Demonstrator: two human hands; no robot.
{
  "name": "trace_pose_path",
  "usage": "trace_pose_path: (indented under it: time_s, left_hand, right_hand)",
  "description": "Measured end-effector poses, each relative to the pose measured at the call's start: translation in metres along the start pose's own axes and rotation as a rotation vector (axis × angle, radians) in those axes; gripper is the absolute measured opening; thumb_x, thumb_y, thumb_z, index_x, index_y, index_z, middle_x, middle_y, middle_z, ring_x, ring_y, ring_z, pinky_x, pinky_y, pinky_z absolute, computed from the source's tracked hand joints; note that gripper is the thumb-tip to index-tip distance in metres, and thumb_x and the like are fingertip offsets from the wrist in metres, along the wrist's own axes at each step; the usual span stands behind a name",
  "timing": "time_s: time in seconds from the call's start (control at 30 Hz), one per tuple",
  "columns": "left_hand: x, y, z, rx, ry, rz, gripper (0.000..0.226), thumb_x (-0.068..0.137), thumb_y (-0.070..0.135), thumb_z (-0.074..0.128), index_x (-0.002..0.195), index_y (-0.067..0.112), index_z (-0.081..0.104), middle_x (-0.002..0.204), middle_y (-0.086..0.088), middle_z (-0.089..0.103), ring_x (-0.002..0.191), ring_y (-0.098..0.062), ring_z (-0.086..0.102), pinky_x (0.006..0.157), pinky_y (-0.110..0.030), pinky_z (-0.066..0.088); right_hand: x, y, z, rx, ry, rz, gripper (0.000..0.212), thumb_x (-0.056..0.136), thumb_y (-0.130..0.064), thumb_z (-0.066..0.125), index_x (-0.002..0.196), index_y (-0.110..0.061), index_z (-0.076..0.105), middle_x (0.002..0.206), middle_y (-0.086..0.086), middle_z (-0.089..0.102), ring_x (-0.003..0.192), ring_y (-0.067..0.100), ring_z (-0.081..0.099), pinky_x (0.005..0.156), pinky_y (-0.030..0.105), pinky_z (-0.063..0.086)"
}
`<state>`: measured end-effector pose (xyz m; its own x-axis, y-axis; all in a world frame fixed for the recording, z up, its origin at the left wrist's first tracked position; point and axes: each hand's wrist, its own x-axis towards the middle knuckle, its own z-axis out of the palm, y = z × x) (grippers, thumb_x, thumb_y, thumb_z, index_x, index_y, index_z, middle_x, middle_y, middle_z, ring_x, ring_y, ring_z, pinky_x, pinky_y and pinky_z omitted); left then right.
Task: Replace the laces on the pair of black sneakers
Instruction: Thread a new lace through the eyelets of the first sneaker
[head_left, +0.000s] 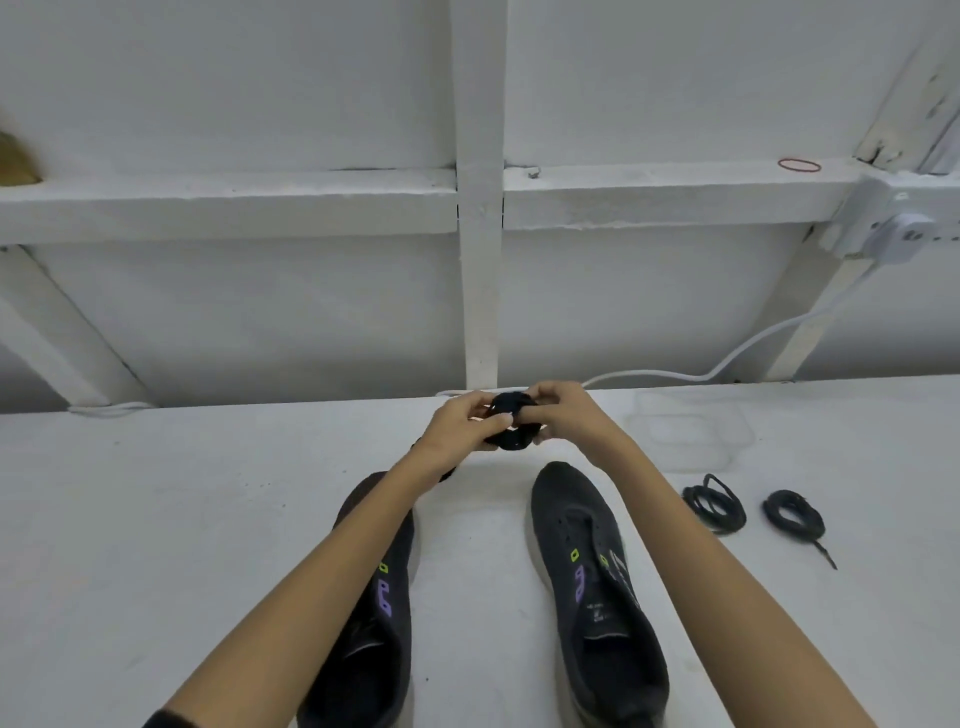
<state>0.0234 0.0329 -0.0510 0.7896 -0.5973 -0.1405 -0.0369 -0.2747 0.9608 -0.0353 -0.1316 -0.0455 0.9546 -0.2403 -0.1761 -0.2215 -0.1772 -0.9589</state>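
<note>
Surface: white table (156, 519), all positions referenced to the right sneaker (587, 571). Left sneaker (374, 665): black with purple and green markings, set parallel to and just left of the right sneaker, toe pointing away, left forearm crossing over its upper. Left hand (462, 421): beyond and left of the right sneaker's toe, fingers curled, thumb laid across the near face of a black lace bundle (509, 440). Dark strand (441, 467): trailing from under the left wrist, ahead and left of the right sneaker. Lace bundle: wound into a tight coil, held between both hands just beyond the right sneaker's toe; contact with the table not determinable. Right hand (561, 410): just beyond the right sneaker's toe, fingertips and thumb pinched on the bundle's right side. Right sneaker: black, flat on its sole, toe away, eyelet holes visible beside the tongue, opening nearest the camera. Clear plastic container (737, 447): near, right of and beyond the right sneaker's toe. First lace coil (698, 506): black, flat on the table, near and to the right of the right sneaker. Second lace coil (779, 506): black, further right, apart from the first, one tipped end trailing toward the near edge. Red rubber band (780, 164): on the white ledge (649, 197), well beyond and right of the right sneaker.
</note>
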Motion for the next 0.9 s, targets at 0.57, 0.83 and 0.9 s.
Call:
trace_pose_path:
  time_s: [0.57, 0.83, 0.9]
  left_hand:
    - [-0.010, 0.019, 0.005, -0.180, 0.102, -0.003, 0.021, 0.099, 0.017, 0.055, 0.107, 0.001, 0.066, 0.092, -0.010, 0.069, 0.073, -0.015, 0.069, 0.067, -0.022, 0.058]
    - [-0.002, 0.019, -0.002, -0.806, 0.351, -0.140, 0.021, 0.102, 0.010, 0.046, 0.086, 0.001, 0.056, 0.080, -0.010, 0.061, 0.079, -0.022, 0.071, 0.082, -0.037, 0.059]
    - [-0.001, 0.016, -0.013, -1.000, 0.492, -0.174, 0.026, 0.105, 0.011, 0.041, 0.083, 0.003, 0.052, 0.073, -0.011, 0.064, 0.078, -0.025, 0.069, 0.085, -0.041, 0.057]
  right_hand:
    - [-0.032, -0.017, -0.035, 0.315, -0.193, 0.109, 0.035, 0.087, -0.039, 0.065, 0.108, -0.011, 0.070, 0.097, 0.005, 0.071, 0.083, 0.014, 0.067, 0.071, 0.026, 0.049]
    - [-0.030, -0.019, -0.087, 0.455, -0.076, 0.111, 0.019, 0.095, -0.033, 0.059, 0.081, -0.022, 0.066, 0.080, -0.002, 0.066, 0.072, 0.012, 0.061, 0.066, 0.026, 0.045]
    - [-0.028, -0.020, -0.103, 0.445, -0.034, 0.106, 0.016, 0.095, -0.031, 0.060, 0.084, -0.021, 0.064, 0.082, -0.002, 0.067, 0.070, 0.012, 0.062, 0.063, 0.025, 0.045]
